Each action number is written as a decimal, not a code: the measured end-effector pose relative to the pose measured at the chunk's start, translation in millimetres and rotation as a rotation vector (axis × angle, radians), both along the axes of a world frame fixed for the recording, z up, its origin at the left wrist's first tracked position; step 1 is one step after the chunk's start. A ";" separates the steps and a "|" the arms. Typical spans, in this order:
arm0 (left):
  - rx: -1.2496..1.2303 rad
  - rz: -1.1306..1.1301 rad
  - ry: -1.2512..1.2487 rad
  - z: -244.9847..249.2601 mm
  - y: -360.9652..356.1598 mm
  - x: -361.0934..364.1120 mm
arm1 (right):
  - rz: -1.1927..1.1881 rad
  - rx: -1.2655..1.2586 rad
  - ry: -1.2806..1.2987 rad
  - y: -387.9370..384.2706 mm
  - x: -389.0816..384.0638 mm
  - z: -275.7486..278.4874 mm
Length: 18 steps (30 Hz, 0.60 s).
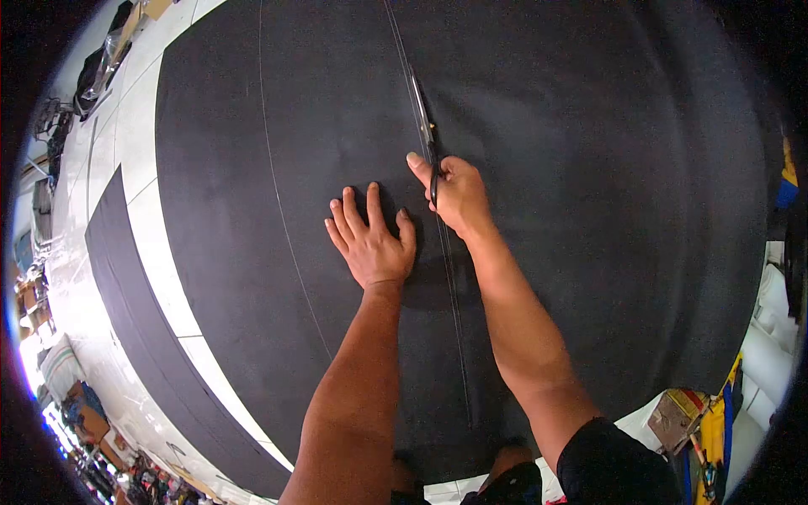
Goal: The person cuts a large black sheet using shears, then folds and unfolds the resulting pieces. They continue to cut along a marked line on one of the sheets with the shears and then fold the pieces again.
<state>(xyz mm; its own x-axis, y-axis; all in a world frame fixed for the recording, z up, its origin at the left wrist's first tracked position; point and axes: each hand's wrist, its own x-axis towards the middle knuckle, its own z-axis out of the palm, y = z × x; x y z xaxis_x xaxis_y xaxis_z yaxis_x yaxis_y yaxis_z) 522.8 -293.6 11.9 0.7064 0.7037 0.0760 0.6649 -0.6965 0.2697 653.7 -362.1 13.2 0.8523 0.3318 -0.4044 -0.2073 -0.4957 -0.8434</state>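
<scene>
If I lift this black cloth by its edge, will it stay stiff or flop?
Probably floppy: the black cloth lies flat and thin, and the left hand presses it down beside the scissors. It likely slides or bunches when pushed, hence that flat palm. Being so large, it may feel heavy lifted whole.

Black cloth [547,168] fills the view, matt and dense, almost felt-like, soaking up the light with barely a sheen. Thin pale lines [278,202] run over it, chalky and dry-looking. The scissors [425,126] in the right hand [459,195] show bare metal blades with a dull grey gleam, the handles dark and smooth. Off to the left the floor [139,126] is pale tile, glossy, throwing back bright glare. A strip [126,311] of the same matt black cloth lies on it. Near right, a box [673,417] of dull brown cardboard.
</scene>
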 end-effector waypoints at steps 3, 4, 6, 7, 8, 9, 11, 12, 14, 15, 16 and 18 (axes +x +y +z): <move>-0.017 0.003 0.019 1.1 -0.1 1.4 | 0.004 0.004 -0.006 11.8 14.9 -0.1; -0.023 0.003 0.031 2.5 0.6 1.1 | 0.004 0.007 -0.005 16.1 18.6 0.7; -0.033 0.003 0.043 2.9 2.2 2.6 | -0.003 0.019 0.013 26.2 31.1 0.2; -0.044 0.004 0.052 3.2 1.5 1.5 | -0.006 0.020 0.025 29.5 36.0 -0.4; -0.048 0.003 0.051 2.2 0.7 0.4 | -0.003 0.019 0.015 32.9 40.7 -0.7; -0.048 0.001 0.048 1.4 0.5 0.2 | -0.001 0.022 0.003 37.6 45.9 -1.1; -0.052 0.003 0.049 0.6 1.5 1.0 | -0.003 0.031 -0.014 46.4 57.7 -0.2; -0.056 0.006 0.056 1.6 2.0 2.4 | -0.007 0.038 -0.016 51.8 63.3 1.0; -0.065 0.008 0.082 0.9 3.1 1.2 | -0.005 0.046 -0.015 61.7 71.3 1.9; -0.069 0.005 0.080 0.9 3.3 1.0 | 0.000 0.044 -0.015 65.4 77.3 1.1; -0.074 0.002 0.077 0.9 2.8 0.2 | 0.005 0.042 -0.016 68.4 82.6 0.5; -0.080 0.003 0.087 1.4 3.9 1.3 | 0.011 0.036 -0.007 76.3 94.6 1.1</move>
<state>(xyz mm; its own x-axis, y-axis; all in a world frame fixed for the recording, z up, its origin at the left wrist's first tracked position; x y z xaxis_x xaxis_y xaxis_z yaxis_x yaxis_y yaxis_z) 524.0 -289.8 13.3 0.7055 0.7075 -0.0422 0.6906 -0.6728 0.2652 748.2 -285.8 14.3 0.8512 0.3555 -0.3860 -0.1960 -0.4670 -0.8623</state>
